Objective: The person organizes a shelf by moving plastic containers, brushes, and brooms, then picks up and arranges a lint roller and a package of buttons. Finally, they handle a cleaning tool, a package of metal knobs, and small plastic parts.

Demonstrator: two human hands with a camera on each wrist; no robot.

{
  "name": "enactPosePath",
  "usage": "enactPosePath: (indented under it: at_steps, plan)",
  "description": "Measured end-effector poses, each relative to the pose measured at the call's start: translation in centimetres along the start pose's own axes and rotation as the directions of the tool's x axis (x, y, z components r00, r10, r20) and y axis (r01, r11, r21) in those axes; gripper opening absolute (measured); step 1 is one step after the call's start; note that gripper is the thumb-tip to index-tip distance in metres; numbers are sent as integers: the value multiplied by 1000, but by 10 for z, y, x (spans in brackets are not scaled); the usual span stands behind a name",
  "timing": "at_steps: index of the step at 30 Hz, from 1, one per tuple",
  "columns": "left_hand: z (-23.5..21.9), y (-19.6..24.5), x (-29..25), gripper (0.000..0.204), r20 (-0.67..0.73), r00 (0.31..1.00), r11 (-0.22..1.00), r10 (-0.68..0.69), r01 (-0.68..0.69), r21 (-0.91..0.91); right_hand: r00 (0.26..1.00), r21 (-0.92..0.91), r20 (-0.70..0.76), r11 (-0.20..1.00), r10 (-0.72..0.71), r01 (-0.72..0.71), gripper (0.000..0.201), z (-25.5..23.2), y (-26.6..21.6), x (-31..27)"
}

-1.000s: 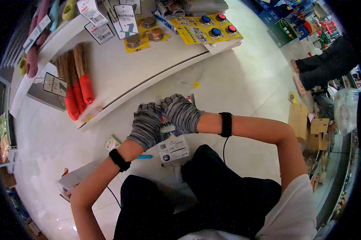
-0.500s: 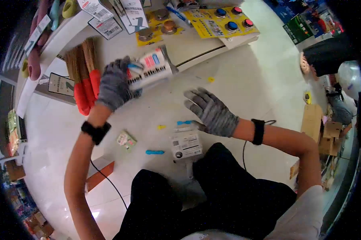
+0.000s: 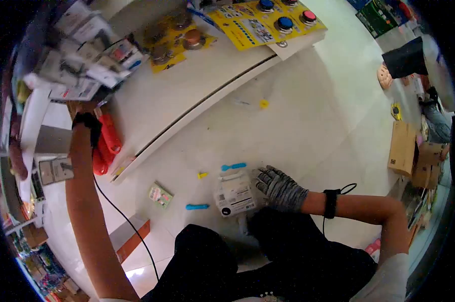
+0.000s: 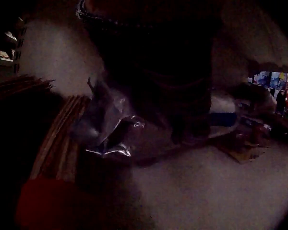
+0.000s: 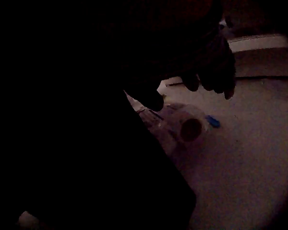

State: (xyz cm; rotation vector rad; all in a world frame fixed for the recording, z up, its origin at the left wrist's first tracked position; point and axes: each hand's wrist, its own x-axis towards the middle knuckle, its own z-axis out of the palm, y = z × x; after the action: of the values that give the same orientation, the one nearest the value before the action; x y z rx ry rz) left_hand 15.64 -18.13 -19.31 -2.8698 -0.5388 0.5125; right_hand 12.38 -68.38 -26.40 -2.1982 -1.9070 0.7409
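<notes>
My left hand reaches into the hanging price tags (image 3: 89, 55) at the upper left of the head view, where the tags hide it. In the dark left wrist view the left hand (image 4: 156, 79) grips a clear-plastic-wrapped package (image 4: 117, 120) low over the white shelf. Crinkled plastic sticks out on one side of the hand, a white and blue end on the other. My right hand (image 3: 282, 190), in a grey striped glove, hangs with relaxed fingers and holds nothing. Right beside it, by my knees, is a clear-wrapped box with a white label (image 3: 236, 199).
Red-handled brushes (image 3: 109, 136) lie at the shelf's left end. Yellow cards with round knobs (image 3: 252, 25) lie on the white shelf (image 3: 187, 75). On the floor are two blue plastic pieces (image 3: 197, 206), a yellow piece (image 3: 202, 175) and a green packet (image 3: 160, 195). Cardboard boxes (image 3: 402, 146) stand right.
Both hands were together at the package, then parted. The left hand carried the package up and left among the tags, which now swing. The right hand dropped back beside the white-labelled box.
</notes>
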Motion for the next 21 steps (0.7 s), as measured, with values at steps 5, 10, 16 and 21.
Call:
enactPosePath:
  at_steps: [5, 10, 16, 21]
  plan:
    - [12, -10, 17, 65, -14, 999, 999, -29, 29, 20, 997, 7, -17, 998, 70, -70, 55, 11, 17, -3]
    - [23, -14, 29, 62, -88, 996, 999, -35, 38, 29, 997, 7, 32, 998, 69, -69, 53, 5, 18, 13]
    - [40, -2, 25, 59, -331, 944, 1000, 20, -11, 29, 997, -65, 59, 996, -58, 62, 50, 18, 20, 38]
    - [32, 45, -29, 56, -554, 798, 970, 239, -221, 100, 981, -156, -45, 971, -190, 181, 39, 25, 14, 57]
